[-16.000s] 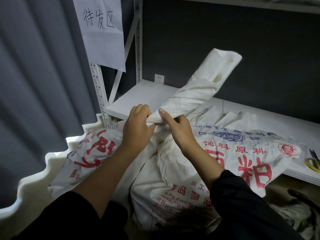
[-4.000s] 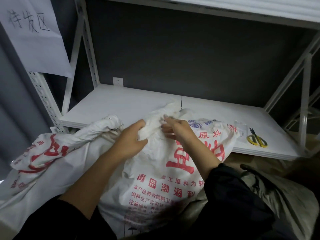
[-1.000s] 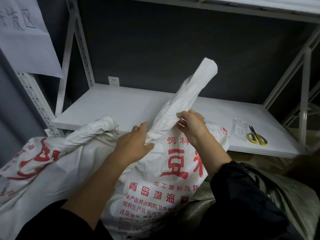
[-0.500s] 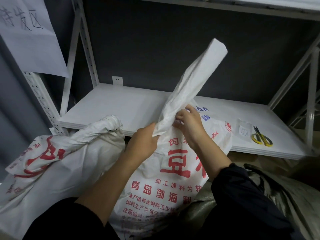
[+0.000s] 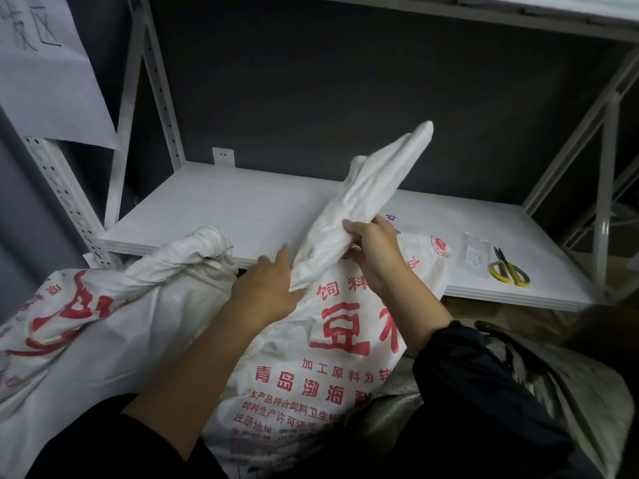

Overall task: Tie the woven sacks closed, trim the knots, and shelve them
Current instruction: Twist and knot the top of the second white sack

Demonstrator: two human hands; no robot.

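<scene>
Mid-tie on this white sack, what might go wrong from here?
Only the right hand has a grip on the white woven sack's twisted neck; the left hand merely touches its base, so the twist may unwind. The yellow-handled scissors lie near the front edge of the white shelf; shelving the sack there might knock them off.

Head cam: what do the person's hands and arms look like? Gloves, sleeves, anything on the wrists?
No gloves on the left hand or the right hand, and no ring, watch or band shows. Both arms wear dark long sleeves, black or very dark navy, pushed up so the forearms are uncovered. The left sleeve looks plain; the right sleeve looks like smooth jacket fabric. No logos visible.
</scene>
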